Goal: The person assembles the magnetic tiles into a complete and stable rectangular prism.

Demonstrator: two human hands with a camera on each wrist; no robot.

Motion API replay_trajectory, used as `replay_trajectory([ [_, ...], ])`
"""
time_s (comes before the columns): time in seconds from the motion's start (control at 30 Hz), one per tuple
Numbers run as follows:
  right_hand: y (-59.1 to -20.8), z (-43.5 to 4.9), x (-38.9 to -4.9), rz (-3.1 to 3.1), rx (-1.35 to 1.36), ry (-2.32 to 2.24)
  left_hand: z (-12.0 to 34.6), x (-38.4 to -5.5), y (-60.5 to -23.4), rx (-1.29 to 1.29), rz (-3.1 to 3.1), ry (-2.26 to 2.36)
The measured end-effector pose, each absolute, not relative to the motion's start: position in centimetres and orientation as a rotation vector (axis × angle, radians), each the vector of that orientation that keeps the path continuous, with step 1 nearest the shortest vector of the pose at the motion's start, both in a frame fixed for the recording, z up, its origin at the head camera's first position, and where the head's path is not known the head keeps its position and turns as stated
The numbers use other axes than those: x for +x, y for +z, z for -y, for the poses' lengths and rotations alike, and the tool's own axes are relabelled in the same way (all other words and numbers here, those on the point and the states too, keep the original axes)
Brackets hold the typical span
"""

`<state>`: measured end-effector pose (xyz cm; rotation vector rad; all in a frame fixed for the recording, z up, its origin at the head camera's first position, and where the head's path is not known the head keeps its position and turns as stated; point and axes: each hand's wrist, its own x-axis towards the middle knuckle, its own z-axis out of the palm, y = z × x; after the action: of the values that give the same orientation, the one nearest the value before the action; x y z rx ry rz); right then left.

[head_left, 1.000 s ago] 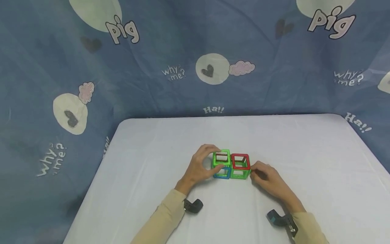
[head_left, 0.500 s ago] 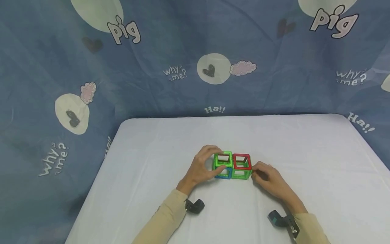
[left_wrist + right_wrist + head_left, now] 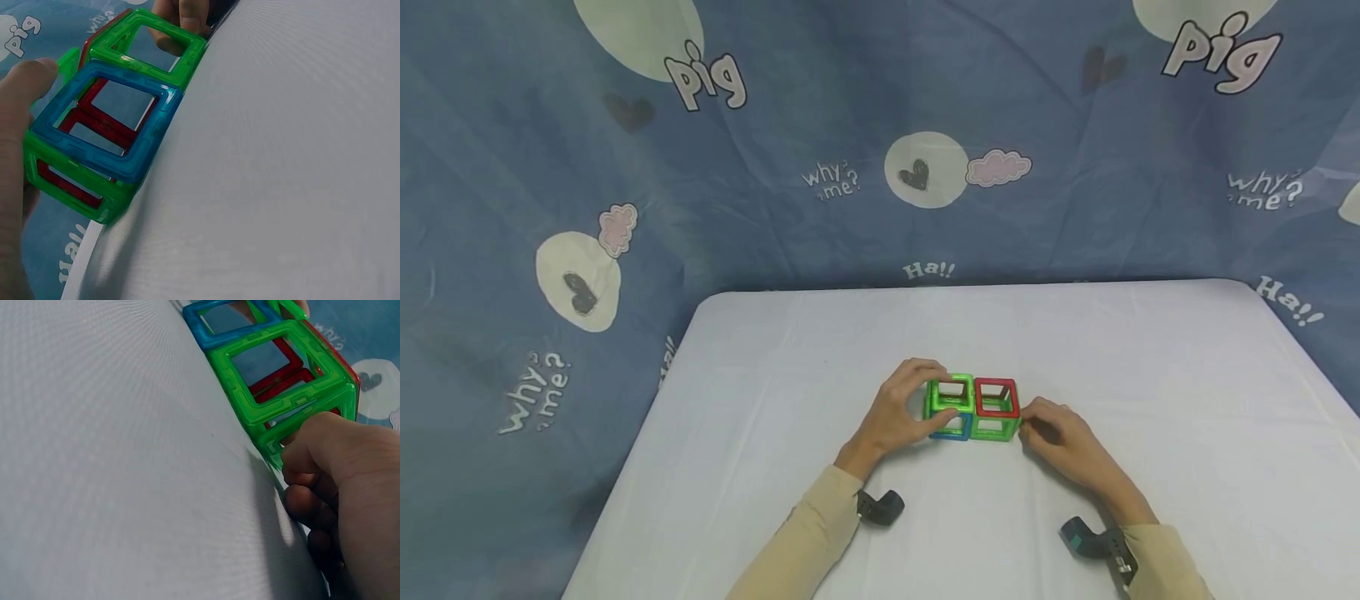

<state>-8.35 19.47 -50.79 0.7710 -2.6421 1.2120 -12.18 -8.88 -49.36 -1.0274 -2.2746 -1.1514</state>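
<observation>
Two cubes of magnetic tiles stand side by side, joined, on the white tabletop. The left cube has a light green top tile (image 3: 953,409) and a blue front tile (image 3: 153,132). On the right cube lie a red top tile (image 3: 997,416) and a green front tile (image 3: 232,384); more red shows inside through the frames. My left hand (image 3: 891,414) grips the left cube, thumb at the front top edge and fingers at the back. At the right cube's side, my right hand (image 3: 1067,443) pinches the lower part of the green side tile with curled fingers, which partly hide it.
The white tabletop (image 3: 775,358) spreads around the cubes, its far edge meeting a blue printed curtain (image 3: 760,225). Dark wrist cameras, the left one (image 3: 882,507) and the right one (image 3: 1082,537), sit close above the table near the sleeves.
The cubes and both hands appear slightly farther right in view than a second ago, along with the whole scene. Both hands keep their hold.
</observation>
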Motion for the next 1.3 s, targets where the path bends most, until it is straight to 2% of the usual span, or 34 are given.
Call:
replay_trajectory([
  [1.3, -50.8, -19.2, -8.3, 2.681, 0.766, 1.194, 9.5, -12.0, -49.5, -1.006, 2.334, -1.244],
])
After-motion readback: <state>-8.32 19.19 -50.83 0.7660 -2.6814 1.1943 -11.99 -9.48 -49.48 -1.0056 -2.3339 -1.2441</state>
